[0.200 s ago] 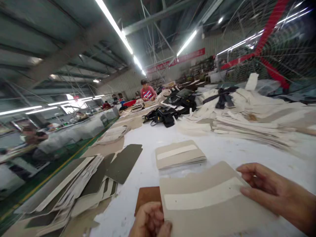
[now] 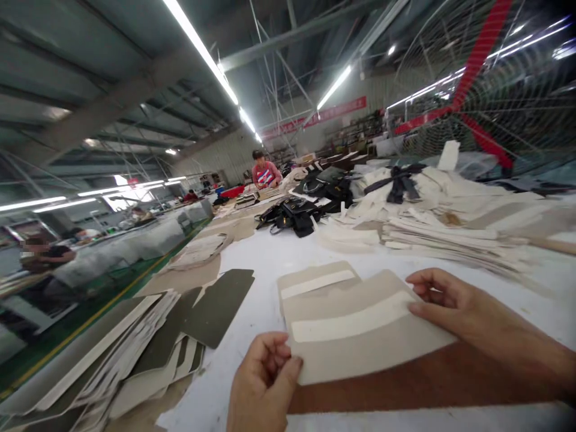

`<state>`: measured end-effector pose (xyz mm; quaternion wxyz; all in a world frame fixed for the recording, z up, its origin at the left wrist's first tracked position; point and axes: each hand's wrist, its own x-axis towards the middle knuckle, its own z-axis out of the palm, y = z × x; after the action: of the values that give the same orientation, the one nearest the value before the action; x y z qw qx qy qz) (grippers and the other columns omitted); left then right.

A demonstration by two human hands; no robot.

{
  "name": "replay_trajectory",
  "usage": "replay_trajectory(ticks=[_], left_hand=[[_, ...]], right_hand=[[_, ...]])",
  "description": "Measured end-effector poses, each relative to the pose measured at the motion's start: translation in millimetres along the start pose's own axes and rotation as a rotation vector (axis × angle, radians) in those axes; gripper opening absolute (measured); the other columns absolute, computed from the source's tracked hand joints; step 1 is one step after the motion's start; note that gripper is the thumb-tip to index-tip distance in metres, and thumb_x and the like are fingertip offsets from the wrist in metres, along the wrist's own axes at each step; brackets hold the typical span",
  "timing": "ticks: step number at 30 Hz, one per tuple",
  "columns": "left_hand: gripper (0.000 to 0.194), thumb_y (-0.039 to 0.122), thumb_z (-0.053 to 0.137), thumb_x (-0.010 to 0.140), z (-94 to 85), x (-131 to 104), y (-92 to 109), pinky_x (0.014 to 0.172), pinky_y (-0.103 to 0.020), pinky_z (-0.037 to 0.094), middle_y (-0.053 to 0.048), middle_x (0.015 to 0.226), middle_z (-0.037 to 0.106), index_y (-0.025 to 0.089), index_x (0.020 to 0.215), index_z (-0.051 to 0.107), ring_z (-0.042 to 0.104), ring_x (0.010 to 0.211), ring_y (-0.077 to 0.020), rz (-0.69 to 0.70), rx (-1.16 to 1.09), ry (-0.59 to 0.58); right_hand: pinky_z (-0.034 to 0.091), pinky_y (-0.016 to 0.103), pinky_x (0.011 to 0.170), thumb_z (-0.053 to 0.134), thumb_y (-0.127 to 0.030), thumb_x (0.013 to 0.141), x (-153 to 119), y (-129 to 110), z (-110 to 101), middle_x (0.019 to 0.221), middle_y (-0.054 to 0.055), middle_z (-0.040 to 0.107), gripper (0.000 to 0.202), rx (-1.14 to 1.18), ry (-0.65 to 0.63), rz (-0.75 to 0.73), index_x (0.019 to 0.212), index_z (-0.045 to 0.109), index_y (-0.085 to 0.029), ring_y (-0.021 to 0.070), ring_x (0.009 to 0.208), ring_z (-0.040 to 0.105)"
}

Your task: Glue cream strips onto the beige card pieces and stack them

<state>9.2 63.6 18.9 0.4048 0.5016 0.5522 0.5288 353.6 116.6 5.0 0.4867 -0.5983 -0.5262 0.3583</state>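
A beige flat panel with a pale strip across it is held up between both hands, slightly tilted. My left hand is closed on its lower left edge, the thumb near the front corner. On the panel's right edge my right hand pinches with thumb and fingers. Just behind, a small stack of similar beige panels with a pale strip on top is partly hidden by the held one. Under the panel and my right wrist lies a brown sheet on the white table.
Dark green and pale cut pieces lie in loose piles on the left. Black strapped items and heaps of pale material cover the far side. A large fan stands at right. A person is at the table's far end.
Both hands have moved the panel forward and slightly left, so it now overlaps the small stack. More of the brown sheet shows below it.
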Motion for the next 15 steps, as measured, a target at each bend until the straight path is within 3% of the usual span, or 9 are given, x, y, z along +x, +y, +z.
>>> replay_trajectory(ticks=[4, 8, 12, 15], left_hand=[[0.042, 0.044, 0.083, 0.068, 10.3, 68.4, 6.4, 0.071, -0.029, 0.054, 0.001, 0.083, 0.07, 0.02, 0.1, 0.071, 0.068, 0.074, -0.017, 0.046, 0.144, 0.029], [0.031, 0.032, 0.08, 0.079, 16.3, 120.9, -14.4, 0.078, -0.031, 0.056, 0.002, 0.088, 0.071, 0.019, 0.105, 0.07, 0.07, 0.078, -0.0166, 0.046, 0.267, 0.07], [0.016, 0.028, 0.081, 0.095, 15.2, 139.4, -46.2, 0.089, -0.041, 0.059, 0.0, 0.096, 0.073, 0.018, 0.103, 0.071, 0.071, 0.088, -0.0196, -0.001, 0.446, 0.098], [0.024, 0.034, 0.08, 0.099, 6.9, 141.5, -56.5, 0.107, -0.052, 0.056, -0.007, 0.125, 0.073, 0.018, 0.115, 0.072, 0.07, 0.115, -0.0264, 0.007, 0.518, 0.142]], right_hand=[[0.057, 0.034, 0.066, 0.077, -0.059, 0.067, 63.3, 2.5, 16.2, 0.096, 0.005, 0.07, 0.056, -0.076, 0.08, -0.097, 0.109, 0.066, -0.024, 0.0259, 0.084, 0.071], [0.059, 0.035, 0.083, 0.08, -0.035, 0.086, 114.1, 26.2, 52.6, 0.106, 0.005, 0.07, 0.036, -0.159, 0.083, -0.097, 0.115, 0.067, -0.02, 0.0222, 0.093, 0.07], [0.062, 0.042, 0.09, 0.079, -0.034, 0.103, 138.8, 53.4, 79.0, 0.107, 0.005, 0.072, 0.021, -0.296, 0.046, -0.063, 0.11, 0.07, -0.017, 0.0217, 0.094, 0.07], [0.061, 0.046, 0.097, 0.077, -0.039, 0.107, 147.3, 63.1, 76.0, 0.12, 0.008, 0.072, 0.025, -0.367, 0.068, -0.074, 0.118, 0.072, -0.017, 0.0244, 0.105, 0.071]])
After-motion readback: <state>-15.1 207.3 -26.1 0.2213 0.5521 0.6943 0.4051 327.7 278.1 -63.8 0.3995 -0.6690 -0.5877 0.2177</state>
